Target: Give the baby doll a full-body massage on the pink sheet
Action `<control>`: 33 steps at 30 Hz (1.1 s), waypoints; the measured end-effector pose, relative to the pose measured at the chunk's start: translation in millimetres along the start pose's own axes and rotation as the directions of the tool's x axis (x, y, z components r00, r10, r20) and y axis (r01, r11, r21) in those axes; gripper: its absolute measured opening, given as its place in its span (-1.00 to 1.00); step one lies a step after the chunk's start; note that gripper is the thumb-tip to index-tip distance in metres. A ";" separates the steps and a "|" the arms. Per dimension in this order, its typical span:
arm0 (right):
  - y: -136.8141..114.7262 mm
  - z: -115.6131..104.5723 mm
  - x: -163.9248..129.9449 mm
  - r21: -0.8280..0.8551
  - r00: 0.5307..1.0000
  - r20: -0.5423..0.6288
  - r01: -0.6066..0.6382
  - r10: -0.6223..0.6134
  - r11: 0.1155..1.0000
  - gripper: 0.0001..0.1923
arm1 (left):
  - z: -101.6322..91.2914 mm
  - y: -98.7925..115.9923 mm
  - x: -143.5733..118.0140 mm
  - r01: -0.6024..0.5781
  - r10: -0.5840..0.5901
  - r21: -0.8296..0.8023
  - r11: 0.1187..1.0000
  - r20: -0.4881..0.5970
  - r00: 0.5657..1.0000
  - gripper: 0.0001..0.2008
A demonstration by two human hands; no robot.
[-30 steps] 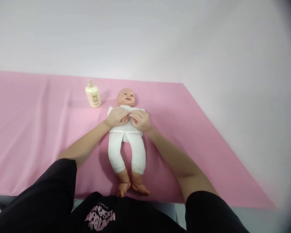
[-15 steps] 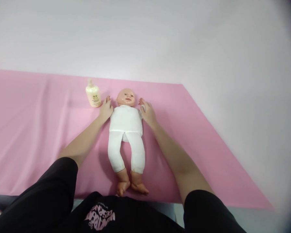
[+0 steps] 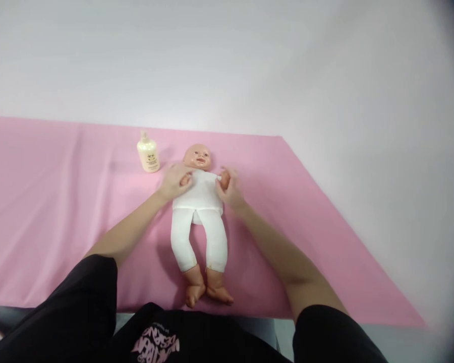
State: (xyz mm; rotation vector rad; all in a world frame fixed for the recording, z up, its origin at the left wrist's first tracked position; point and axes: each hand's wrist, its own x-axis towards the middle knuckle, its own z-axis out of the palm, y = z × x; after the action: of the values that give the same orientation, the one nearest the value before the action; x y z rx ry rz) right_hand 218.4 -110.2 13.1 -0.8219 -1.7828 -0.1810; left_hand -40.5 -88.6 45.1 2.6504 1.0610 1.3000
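Observation:
A baby doll (image 3: 200, 194) in a white top and trousers lies on its back, head away from me and bare feet towards me. My left hand (image 3: 173, 182) is closed around the doll's arm at the left, whose small hand shows between my thumb and fingers over the chest. At the other side my right hand (image 3: 230, 189) curls round the doll's other arm, with the doll's hand showing inside my fingers beside its shoulder. The fingers of both hands are slightly blurred.
A pale yellow pump bottle (image 3: 149, 155) stands beyond my left hand, left of the doll's head. Pink cloth (image 3: 75, 217) covers the table, creased at the left. A white wall or surface (image 3: 227, 65) lies past its far and right edges.
My left hand has brought the doll's arm inward from beside the head onto the chest. My right hand has drawn the other arm slightly towards me. The view has shifted a little.

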 end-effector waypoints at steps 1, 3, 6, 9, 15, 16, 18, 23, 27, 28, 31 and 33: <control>-6.1 -2.6 -6.4 0.009 0.995 0.065 0.071 -0.071 0.997 -0.47 | -1.4 7.4 -7.0 -0.115 0.114 0.007 0.993 0.095 0.989 -0.77; -14.3 -7.3 -17.1 0.024 0.963 0.205 0.173 -0.174 0.985 -0.57 | -2.3 16.0 -19.9 -0.252 0.250 -0.015 0.968 0.209 0.946 -0.78; -12.8 -9.4 -17.4 -0.004 0.947 0.290 0.146 -0.139 0.989 -0.63 | -3.6 13.0 -24.1 -0.207 0.208 -0.025 0.978 0.186 0.960 -0.75; 6.0 0.9 4.1 -0.022 0.976 0.213 -0.049 0.052 0.999 -0.57 | -4.5 -6.9 -3.9 0.062 -0.060 -0.046 0.997 0.042 0.997 -0.66; 64.8 44.6 55.8 -0.013 0.818 0.124 -0.565 0.562 0.825 -0.48 | 13.1 -67.0 49.4 0.663 -0.672 -0.196 0.723 0.022 0.740 -0.52; 72.5 49.9 60.0 -0.031 0.743 0.164 -0.653 0.649 0.756 -0.48 | 17.0 -74.2 53.6 0.753 -0.750 -0.165 0.637 0.095 0.655 -0.54; 83.6 56.1 64.5 -0.062 0.642 0.213 -0.743 0.737 0.666 -0.50 | 22.7 -82.9 58.2 0.823 -0.807 -0.126 0.554 0.162 0.568 -0.55; 81.8 47.2 61.8 -0.026 0.667 0.143 -0.736 0.731 0.677 -0.49 | 17.7 -76.6 53.3 0.758 -0.752 -0.157 0.632 0.110 0.650 -0.55; 46.8 24.4 39.2 0.099 0.865 0.095 -0.501 0.493 0.860 -0.42 | 0.5 -49.2 23.7 0.432 -0.442 -0.198 0.880 -0.008 0.897 -0.43; 34.5 18.0 30.5 0.079 0.893 0.117 -0.445 0.435 0.892 -0.42 | -2.9 -39.6 12.6 0.349 -0.354 -0.170 0.921 0.003 0.935 -0.43; -1.2 1.2 4.6 0.009 0.934 0.298 -0.206 0.195 0.978 -0.51 | -7.7 -10.4 -20.3 0.090 -0.072 -0.093 0.992 0.178 0.981 -0.59; -16.5 -6.0 -6.1 0.011 0.908 0.417 -0.044 0.035 0.999 -0.57 | -7.5 2.6 -35.3 -0.024 0.039 -0.072 0.997 0.219 0.975 -0.63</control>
State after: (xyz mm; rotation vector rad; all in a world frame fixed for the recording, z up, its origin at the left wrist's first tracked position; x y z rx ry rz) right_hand 213.9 -128.3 14.4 -0.9316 -2.1613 0.0463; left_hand -59.4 -113.0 26.2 2.6906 0.9311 0.9971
